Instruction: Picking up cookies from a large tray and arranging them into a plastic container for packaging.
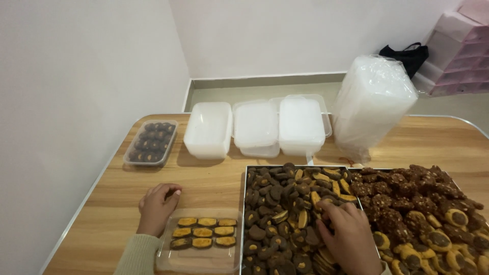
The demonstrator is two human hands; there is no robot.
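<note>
My left hand (157, 206) rests on the wooden table (204, 183), fingers curled, touching the left rim of a clear plastic container (198, 257) that holds several oval yellow-and-chocolate cookies (202, 232) in rows. My right hand (350, 231) reaches into a metal tray (243, 224) piled with dark chocolate cookies (277, 203), its fingers closed around cookies near the tray's middle; what exactly it pinches is hidden.
A second tray of crumbly chocolate and round cookies (428, 203) lies at the right. A filled clear box of dark round cookies (152, 141) sits at the far left. White containers and lids (254, 125) stand behind, beside a bagged stack of containers (374, 102). Walls are close on the left.
</note>
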